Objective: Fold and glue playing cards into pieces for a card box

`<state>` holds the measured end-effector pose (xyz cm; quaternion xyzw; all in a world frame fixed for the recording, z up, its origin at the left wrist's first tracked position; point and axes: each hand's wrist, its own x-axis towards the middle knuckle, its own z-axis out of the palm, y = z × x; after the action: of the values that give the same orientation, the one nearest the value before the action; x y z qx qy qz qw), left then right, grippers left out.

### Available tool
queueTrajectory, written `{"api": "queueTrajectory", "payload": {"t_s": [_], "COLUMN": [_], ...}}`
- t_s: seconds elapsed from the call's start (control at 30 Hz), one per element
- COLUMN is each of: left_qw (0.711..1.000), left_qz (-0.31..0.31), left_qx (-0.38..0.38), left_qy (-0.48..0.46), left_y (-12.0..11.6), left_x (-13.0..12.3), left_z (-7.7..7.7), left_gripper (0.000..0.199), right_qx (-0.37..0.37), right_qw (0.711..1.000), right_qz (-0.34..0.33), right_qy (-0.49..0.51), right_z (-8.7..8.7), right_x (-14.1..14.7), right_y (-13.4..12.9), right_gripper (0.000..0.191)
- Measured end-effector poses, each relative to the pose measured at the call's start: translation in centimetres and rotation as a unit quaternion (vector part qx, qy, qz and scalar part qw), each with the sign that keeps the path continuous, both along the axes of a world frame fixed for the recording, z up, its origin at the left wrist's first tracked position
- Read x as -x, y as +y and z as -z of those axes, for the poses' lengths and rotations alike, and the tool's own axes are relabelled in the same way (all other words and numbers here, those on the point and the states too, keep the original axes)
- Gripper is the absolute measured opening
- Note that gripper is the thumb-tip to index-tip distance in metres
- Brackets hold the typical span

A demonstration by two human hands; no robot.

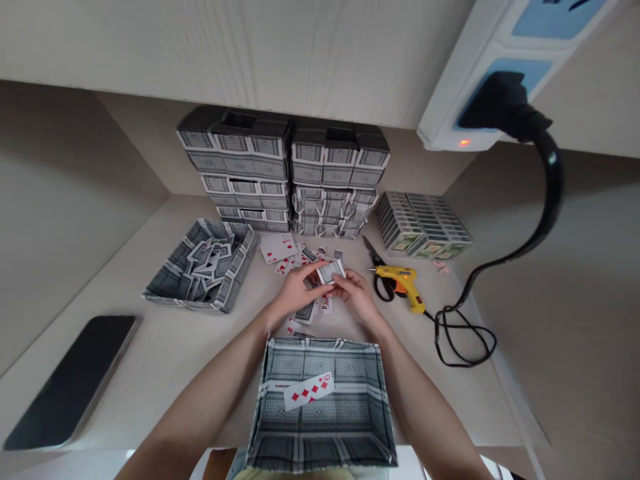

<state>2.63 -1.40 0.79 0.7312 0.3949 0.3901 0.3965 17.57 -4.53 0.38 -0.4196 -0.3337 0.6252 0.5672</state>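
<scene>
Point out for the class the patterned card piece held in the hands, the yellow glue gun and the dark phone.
Card piece (330, 271): head view, on its patterned face.
Yellow glue gun (411, 287): head view, on its handle.
Dark phone (73, 381): head view, mid-way along its flat upper face.

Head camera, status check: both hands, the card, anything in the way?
Left hand and right hand holding small card. Patterned side showing. Loose cards beneath, open box nearer the body; no clear obstruction.
</scene>
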Motion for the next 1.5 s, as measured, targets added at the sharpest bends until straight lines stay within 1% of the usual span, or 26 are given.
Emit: {"api": "queueTrajectory", "payload": {"t_s": [0.1, 0.23, 0.33, 0.43, 0.53, 0.6, 0.67, 0.73, 0.77, 0.8, 0.83, 0.87, 0.93, 0.97, 1.0, 1.07, 1.1, 1.13, 1.17, 1.23, 1.3, 1.4, 1.5], "left_qw": [0.999, 0.995, 0.990, 0.990, 0.991, 0.991, 0.991, 0.993, 0.994, 0.994, 0.993, 0.993, 0.990, 0.989, 0.989, 0.988, 0.988, 0.989, 0.989, 0.989, 0.990, 0.989, 0.987], "left_qz": [0.009, 0.027, 0.033, -0.003, -0.063, -0.088, -0.094, -0.084, -0.079, -0.075, -0.072, -0.072, -0.071, -0.071, -0.072, -0.080, -0.084, -0.088, -0.091, -0.098, -0.108, -0.124, -0.127], "left_qx": [0.013, 0.059, 0.086, 0.093, 0.087, 0.083, 0.078, 0.071, 0.068, 0.067, 0.069, 0.073, 0.091, 0.099, 0.104, 0.102, 0.097, 0.093, 0.089, 0.080, 0.067, 0.051, 0.063], "left_qy": [-0.028, -0.081, -0.109, -0.106, -0.082, -0.064, -0.049, -0.042, -0.044, -0.049, -0.057, -0.065, -0.078, -0.081, -0.081, -0.079, -0.079, -0.080, -0.078, -0.070, -0.060, -0.066, -0.073], "left_y": [0.2, 0.5, 0.8, 1.2, 1.6, 1.7, 1.7, 1.7, 1.7, 1.7, 1.7, 1.7, 1.8, 1.9, 1.9, 1.9, 1.9, 1.9, 1.9, 1.9, 2.0, 2.0, 1.9], "left_x": [0.2, 0.5, 0.6, 0.4, 0.2, 0.1, 0.1, 0.1, 0.0, 0.0, 0.0, -0.1, -0.1, -0.1, -0.2, -0.2, -0.2, -0.2, -0.2, -0.2, -0.1, -0.2, -0.3], "left_z": [0.1, 0.4, 0.5, 0.8, 1.3, 1.6, 1.9, 2.1, 2.2, 2.2, 2.2, 2.2, 2.3, 2.3, 2.3, 2.3, 2.3, 2.3, 2.3, 2.2, 2.1, 2.0, 1.8], "left_gripper": [0.045, 0.042, 0.039, 0.035, 0.043, 0.042, 0.037, 0.032, 0.029, 0.027, 0.027, 0.028, 0.029, 0.029, 0.028, 0.024, 0.023, 0.022, 0.022, 0.023, 0.023, 0.021, 0.021], "right_qx": [-0.008, -0.010, -0.013, -0.017, -0.014, -0.011, -0.003, 0.002, 0.001, -0.007, -0.018, -0.028, -0.019, 0.005, 0.033, 0.098, 0.139, 0.169, 0.187, 0.192, 0.183, 0.183, 0.159], "right_qw": [1.000, 1.000, 0.999, 0.999, 0.996, 0.994, 0.992, 0.986, 0.978, 0.965, 0.942, 0.912, 0.821, 0.776, 0.734, 0.645, 0.613, 0.600, 0.601, 0.628, 0.653, 0.667, 0.667], "right_qz": [-0.007, -0.022, -0.028, -0.029, -0.042, -0.053, -0.058, -0.039, -0.020, 0.020, 0.066, 0.121, 0.253, 0.287, 0.306, 0.310, 0.302, 0.283, 0.257, 0.202, 0.176, 0.205, 0.274], "right_qy": [-0.002, -0.012, -0.021, -0.040, -0.077, -0.096, -0.113, -0.163, -0.206, -0.263, -0.327, -0.392, -0.511, -0.562, -0.606, -0.691, -0.716, -0.729, -0.733, -0.726, -0.714, -0.693, -0.675], "right_z": [0.0, 0.5, 0.7, 0.5, 0.2, -0.1, -0.3, -0.7, -1.1, -1.5, -2.0, -2.5, -3.4, -3.7, -3.8, -3.8, -3.6, -3.4, -3.1, -2.7, -2.5, -2.6, -2.9], "right_x": [0.0, -0.1, -0.1, -0.1, 0.1, 0.5, 0.7, 0.3, -0.3, -1.1, -2.1, -3.4, -6.2, -7.5, -8.7, -10.4, -10.9, -11.2, -11.3, -11.3, -11.2, -11.1, -10.9], "right_y": [0.0, 0.3, 0.4, 0.3, 0.1, 0.0, -0.2, -0.5, -0.6, -0.8, -1.0, -1.2, -1.8, -2.1, -2.5, -3.1, -3.3, -3.5, -3.5, -3.3, -3.0, -2.7, -2.6], "right_gripper": [0.024, 0.032, 0.032, 0.030, 0.027, 0.027, 0.030, 0.032, 0.032, 0.033, 0.034, 0.035, 0.040, 0.044, 0.050, 0.062, 0.065, 0.065, 0.062, 0.052, 0.043, 0.037, 0.040]}}
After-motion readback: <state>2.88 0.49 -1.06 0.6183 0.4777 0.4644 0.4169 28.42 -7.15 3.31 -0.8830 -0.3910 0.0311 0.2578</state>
